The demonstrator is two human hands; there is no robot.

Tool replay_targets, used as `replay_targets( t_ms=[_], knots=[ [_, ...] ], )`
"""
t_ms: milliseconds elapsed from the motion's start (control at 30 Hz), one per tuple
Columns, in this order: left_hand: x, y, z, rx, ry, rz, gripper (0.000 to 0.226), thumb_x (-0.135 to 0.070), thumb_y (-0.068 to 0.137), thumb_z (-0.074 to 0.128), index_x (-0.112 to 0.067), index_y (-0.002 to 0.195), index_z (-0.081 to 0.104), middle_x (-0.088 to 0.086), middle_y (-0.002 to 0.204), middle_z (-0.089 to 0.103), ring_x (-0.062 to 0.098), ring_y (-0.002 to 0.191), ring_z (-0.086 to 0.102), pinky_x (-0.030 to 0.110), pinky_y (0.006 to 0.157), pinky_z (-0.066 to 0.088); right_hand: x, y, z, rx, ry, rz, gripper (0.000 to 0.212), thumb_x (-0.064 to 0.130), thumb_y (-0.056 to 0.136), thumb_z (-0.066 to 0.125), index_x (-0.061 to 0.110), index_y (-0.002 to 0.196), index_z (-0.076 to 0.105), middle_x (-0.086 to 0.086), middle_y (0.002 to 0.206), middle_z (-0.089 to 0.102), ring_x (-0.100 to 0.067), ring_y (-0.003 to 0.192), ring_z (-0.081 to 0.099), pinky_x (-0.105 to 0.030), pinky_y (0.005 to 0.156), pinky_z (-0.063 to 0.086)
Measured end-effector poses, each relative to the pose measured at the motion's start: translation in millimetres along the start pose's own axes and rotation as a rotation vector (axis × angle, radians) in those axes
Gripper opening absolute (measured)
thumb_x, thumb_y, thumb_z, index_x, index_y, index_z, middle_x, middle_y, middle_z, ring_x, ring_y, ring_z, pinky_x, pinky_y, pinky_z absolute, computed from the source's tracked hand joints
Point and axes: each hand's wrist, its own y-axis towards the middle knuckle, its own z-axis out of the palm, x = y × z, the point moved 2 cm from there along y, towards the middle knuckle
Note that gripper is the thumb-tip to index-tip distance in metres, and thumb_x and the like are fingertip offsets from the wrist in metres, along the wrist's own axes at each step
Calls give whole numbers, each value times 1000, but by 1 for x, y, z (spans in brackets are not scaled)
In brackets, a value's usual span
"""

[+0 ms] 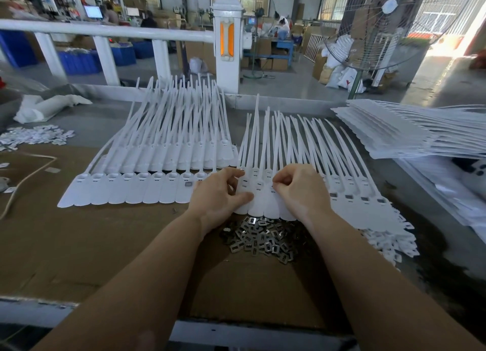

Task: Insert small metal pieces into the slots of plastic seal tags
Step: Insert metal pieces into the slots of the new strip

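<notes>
A sheet of joined white plastic seal tags (259, 190) lies in front of me, long tails fanning away. My left hand (219, 191) holds the sheet's left edge, thumb on top of the flat ends. My right hand (298, 189) has its fingers curled over a slot and pinches something small that I cannot make out. Several tags to the right (349, 197) carry metal pieces in their slots. A heap of small metal pieces (263, 239) lies just below the sheet, between my forearms.
Another tag sheet (136, 189) lies to the left with one metal piece in it. A stack of tag sheets (399, 132) sits at the back right. Small white parts (36, 135) are piled at far left. A cable (31, 174) crosses the cardboard. A white railing (105, 32) borders the bench.
</notes>
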Motion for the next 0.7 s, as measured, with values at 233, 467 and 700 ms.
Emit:
replay_targets(
  t_ms=[233, 467, 700],
  knots=[
    [0, 1, 0, -7, 21, 7, 50, -32, 78, 72, -21, 123, 55, -14, 82, 51, 4, 74, 50, 30, 81, 47, -1, -8, 6, -42, -133, -130, 17, 11, 92, 55, 14, 98, 70, -1, 99, 63, -17, 94, 58, -31, 83, 49],
    [1, 1, 1, -12, 39, 11, 49, -33, 78, 71, -21, 123, 55, -16, 83, 50, 2, 74, 49, 27, 79, 44, 2, -19, 6, 7, -396, -283, 30, 1, 90, 43, 11, 105, 67, -1, 102, 53, -15, 101, 46, -22, 74, 39],
    [2, 2, 1, -11, 38, 4, 49, -32, 78, 72, -21, 123, 55, -15, 82, 50, 3, 74, 49, 27, 79, 44, 5, -23, 5, 32, -467, -299, 30, 2, 90, 42, 11, 106, 66, -1, 101, 53, -17, 101, 47, -26, 76, 42]
  ],
)
